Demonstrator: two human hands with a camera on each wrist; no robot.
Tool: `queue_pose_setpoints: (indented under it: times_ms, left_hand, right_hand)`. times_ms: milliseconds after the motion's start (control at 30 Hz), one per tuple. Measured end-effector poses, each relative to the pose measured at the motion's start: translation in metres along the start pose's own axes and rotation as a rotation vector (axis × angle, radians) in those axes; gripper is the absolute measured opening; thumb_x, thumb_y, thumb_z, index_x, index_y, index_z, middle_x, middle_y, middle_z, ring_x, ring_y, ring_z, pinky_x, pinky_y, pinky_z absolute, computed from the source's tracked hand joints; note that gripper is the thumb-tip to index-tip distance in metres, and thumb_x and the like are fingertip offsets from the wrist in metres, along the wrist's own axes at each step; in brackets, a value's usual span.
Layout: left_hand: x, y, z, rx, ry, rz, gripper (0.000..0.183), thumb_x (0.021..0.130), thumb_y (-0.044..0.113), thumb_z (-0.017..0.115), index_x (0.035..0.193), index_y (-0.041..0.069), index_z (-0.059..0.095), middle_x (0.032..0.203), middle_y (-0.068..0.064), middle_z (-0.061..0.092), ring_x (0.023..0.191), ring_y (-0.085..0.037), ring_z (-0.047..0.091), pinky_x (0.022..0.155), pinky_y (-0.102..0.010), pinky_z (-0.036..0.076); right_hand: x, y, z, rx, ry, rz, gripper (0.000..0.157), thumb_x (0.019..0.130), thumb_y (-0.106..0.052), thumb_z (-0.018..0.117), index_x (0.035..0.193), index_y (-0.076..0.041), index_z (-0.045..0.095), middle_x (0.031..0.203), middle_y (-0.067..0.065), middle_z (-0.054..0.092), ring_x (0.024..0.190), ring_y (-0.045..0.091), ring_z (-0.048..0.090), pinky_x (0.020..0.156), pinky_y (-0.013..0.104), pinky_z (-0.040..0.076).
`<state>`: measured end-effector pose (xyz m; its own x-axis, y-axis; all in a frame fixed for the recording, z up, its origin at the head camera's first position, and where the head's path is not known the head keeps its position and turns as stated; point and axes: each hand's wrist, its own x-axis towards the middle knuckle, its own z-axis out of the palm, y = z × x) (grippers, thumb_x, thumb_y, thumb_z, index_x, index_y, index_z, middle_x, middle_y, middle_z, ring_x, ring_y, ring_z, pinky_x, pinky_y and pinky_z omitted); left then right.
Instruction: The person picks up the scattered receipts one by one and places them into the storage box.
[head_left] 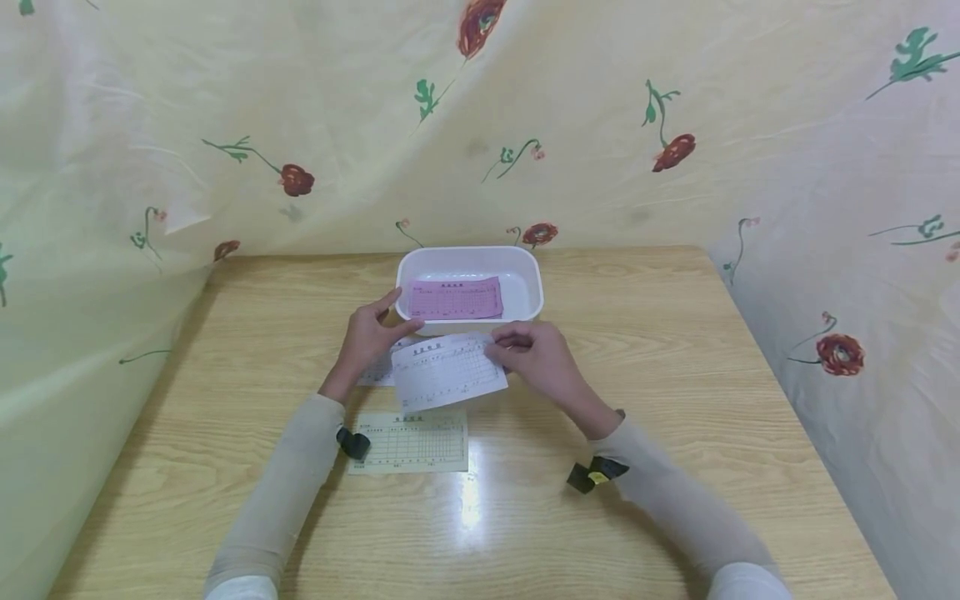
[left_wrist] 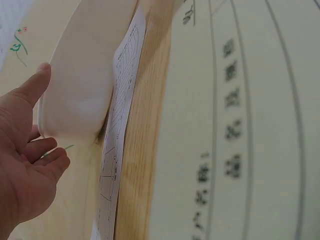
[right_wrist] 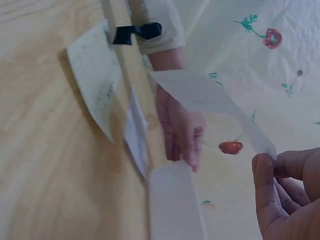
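Note:
My right hand (head_left: 543, 358) pinches the right end of a white printed slip (head_left: 450, 372), raised in front of the white plastic tub (head_left: 530, 287). In the right wrist view that slip (right_wrist: 200, 92) bends between thumb and fingers. My left hand (head_left: 370, 333) holds the tub's front left corner, thumb on the front side and fingers along the left. Inside the tub lies a pink printed slip (head_left: 456, 300). Another white slip (head_left: 377, 372) is on the table by the tub, partly hidden by the raised one. Nearer to me lies a pale yellow-green slip (head_left: 410, 443).
The wood-grain table (head_left: 660, 350) extends to both sides of the papers. A flowered cloth (head_left: 337, 108) hangs behind the table and along its sides. Black straps (head_left: 597, 473) are worn on both wrists.

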<state>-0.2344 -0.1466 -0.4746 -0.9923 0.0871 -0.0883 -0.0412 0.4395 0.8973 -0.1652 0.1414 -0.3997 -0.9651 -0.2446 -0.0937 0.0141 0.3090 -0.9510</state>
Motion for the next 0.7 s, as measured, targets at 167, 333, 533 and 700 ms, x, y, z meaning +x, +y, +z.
queue_pose_setpoints:
  times_ms: [167, 333, 533, 700]
  left_hand:
    - [0.000, 0.002, 0.000, 0.013, 0.010, -0.004, 0.087, 0.084, 0.045, 0.083, 0.154, 0.013, 0.044, 0.163, -0.006, 0.036, 0.150, -0.030, 0.034, 0.121, -0.045, 0.036]
    - [0.000, 0.002, -0.001, 0.012, 0.020, -0.002, 0.071, 0.090, 0.022, 0.080, 0.152, 0.011, 0.047, 0.161, -0.008, 0.039, 0.147, -0.035, 0.039, 0.119, -0.043, 0.039]
    - [-0.001, -0.001, -0.002, 0.000, 0.016, 0.015, 0.065, 0.092, 0.014, 0.076, 0.151, 0.010, 0.048, 0.161, -0.005, 0.040, 0.148, -0.033, 0.038, 0.120, -0.040, 0.039]
    - [-0.003, -0.001, -0.002, -0.001, 0.009, 0.034, 0.067, 0.090, 0.018, 0.079, 0.150, 0.008, 0.048, 0.161, -0.005, 0.041, 0.149, -0.030, 0.037, 0.120, -0.038, 0.038]
  right_hand:
    - [0.003, -0.009, -0.012, 0.038, 0.036, -0.031, 0.018, 0.091, -0.002, 0.076, 0.107, 0.007, 0.073, 0.100, 0.021, 0.076, 0.083, 0.023, 0.076, 0.072, 0.033, 0.066]
    - [0.007, -0.021, -0.020, 0.040, 0.069, -0.062, 0.019, 0.091, -0.003, 0.076, 0.107, 0.007, 0.073, 0.100, 0.021, 0.076, 0.083, 0.021, 0.076, 0.073, 0.033, 0.066]
    - [0.016, -0.032, -0.028, 0.023, 0.134, -0.106, 0.022, 0.091, -0.003, 0.076, 0.110, 0.008, 0.073, 0.101, 0.022, 0.074, 0.080, 0.014, 0.074, 0.073, 0.032, 0.065]
    - [0.028, -0.035, -0.034, 0.031, 0.180, -0.125, 0.025, 0.092, -0.005, 0.076, 0.113, 0.007, 0.072, 0.103, 0.022, 0.073, 0.081, 0.013, 0.072, 0.071, 0.026, 0.064]
